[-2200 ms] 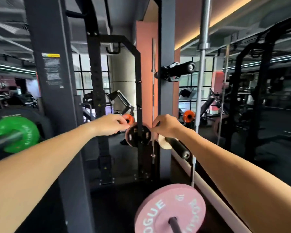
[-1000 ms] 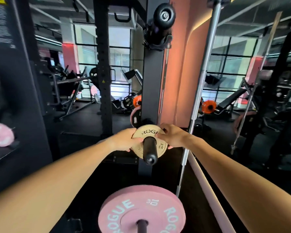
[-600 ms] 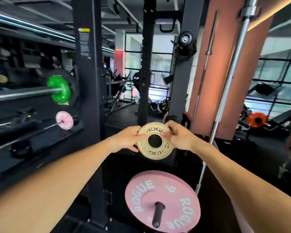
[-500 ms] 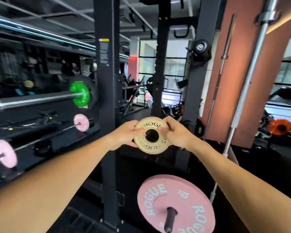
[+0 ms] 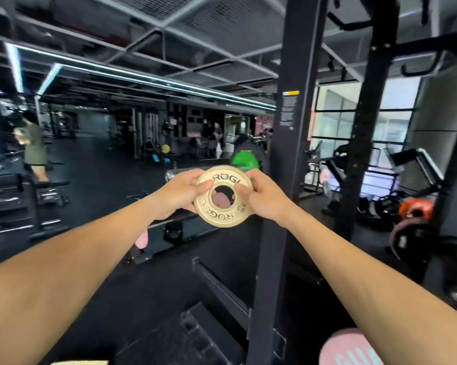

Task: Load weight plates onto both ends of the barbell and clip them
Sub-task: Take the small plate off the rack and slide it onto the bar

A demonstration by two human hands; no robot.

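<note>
I hold a small cream ROGUE weight plate (image 5: 223, 214) upright in front of me, its centre hole free. My left hand (image 5: 179, 192) grips its left edge and my right hand (image 5: 264, 197) grips its right edge. Just behind the plate, the steel end of a barbell (image 5: 173, 173) shows with a green plate (image 5: 245, 160) on it, near the black rack upright (image 5: 282, 159). A pink plate (image 5: 351, 349) peeks in at the bottom right.
A second black rack post (image 5: 361, 143) stands to the right, with an orange plate (image 5: 415, 208) and benches behind it. A person in a green shirt (image 5: 34, 147) stands far left on the dark gym floor. Mirrors and machines fill the background.
The cream plate has come off the black storage peg and is now carried free in both hands. My view has swung left, away from the pink plate towards the barbell with the green plate.
</note>
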